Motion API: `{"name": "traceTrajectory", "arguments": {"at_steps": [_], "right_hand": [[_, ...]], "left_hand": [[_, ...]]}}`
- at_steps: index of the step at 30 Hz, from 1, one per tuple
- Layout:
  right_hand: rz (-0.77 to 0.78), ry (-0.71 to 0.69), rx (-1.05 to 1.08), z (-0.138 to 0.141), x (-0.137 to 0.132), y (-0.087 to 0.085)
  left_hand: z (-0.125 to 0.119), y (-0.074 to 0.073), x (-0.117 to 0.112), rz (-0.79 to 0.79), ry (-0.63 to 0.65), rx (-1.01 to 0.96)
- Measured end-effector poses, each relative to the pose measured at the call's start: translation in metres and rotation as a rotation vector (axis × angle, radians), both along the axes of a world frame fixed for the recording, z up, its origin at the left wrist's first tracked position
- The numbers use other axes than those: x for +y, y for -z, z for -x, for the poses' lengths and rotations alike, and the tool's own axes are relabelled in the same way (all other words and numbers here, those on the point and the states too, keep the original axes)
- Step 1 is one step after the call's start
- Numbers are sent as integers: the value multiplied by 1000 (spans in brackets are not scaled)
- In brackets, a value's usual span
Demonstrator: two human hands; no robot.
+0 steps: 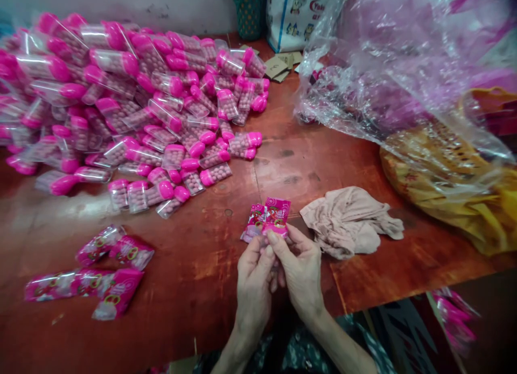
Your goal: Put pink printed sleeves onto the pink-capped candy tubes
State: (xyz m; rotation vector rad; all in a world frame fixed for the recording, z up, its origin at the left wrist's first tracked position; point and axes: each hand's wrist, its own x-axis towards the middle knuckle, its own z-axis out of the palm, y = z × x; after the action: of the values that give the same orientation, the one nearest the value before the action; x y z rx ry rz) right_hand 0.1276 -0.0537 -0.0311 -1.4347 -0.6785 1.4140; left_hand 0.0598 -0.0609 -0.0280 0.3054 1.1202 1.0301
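Near the table's front edge, my left hand [254,274] and my right hand [301,271] meet, thumbs and fingers pinched together. A pink printed wrapper [277,212] rises above the fingertips, its lower end gripped between both hands. Just left of it, a second pink printed packet [256,216] with a clear end shows behind my left fingers; whether it is held or lies on the table I cannot tell. What the curled fingers enclose lower down is mostly hidden. To the right of my right hand lies a crumpled beige cloth [351,223].
A big heap of clear candy bottles [173,153] with pink caps covers the back left. Several pink wrapped packets [117,290] lie at front left. Clear plastic bags [363,88] and a yellow bag [440,196] fill the right. Cardboard pieces [278,67] lie at the back.
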Motion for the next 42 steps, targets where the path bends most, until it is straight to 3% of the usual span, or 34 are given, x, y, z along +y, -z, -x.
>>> {"name": "traceTrajectory", "arguments": {"at_steps": [5,9,16,20,32,38,42], "right_hand": [[-276,-154,-408,-7,0,-4],[-558,-227,-862,-14,3,-5],[-601,-504,-1258,-22,11,-7],[-669,-553,-1295,-25,13,-3],[-724,-434,-1250,-28,21,14],[-867,-440,-1332,-31,20,17],[-989,-447,-1277,-26,15,16]], "left_hand": [[9,-7,15,20,-97,-145],[15,-8,19,-23,-36,-99],[18,-3,14,-94,70,47],[19,-1,14,-78,86,59],[16,-2,12,-93,140,125],[12,1,13,-97,33,127],[15,2,15,-118,-46,165]]}}
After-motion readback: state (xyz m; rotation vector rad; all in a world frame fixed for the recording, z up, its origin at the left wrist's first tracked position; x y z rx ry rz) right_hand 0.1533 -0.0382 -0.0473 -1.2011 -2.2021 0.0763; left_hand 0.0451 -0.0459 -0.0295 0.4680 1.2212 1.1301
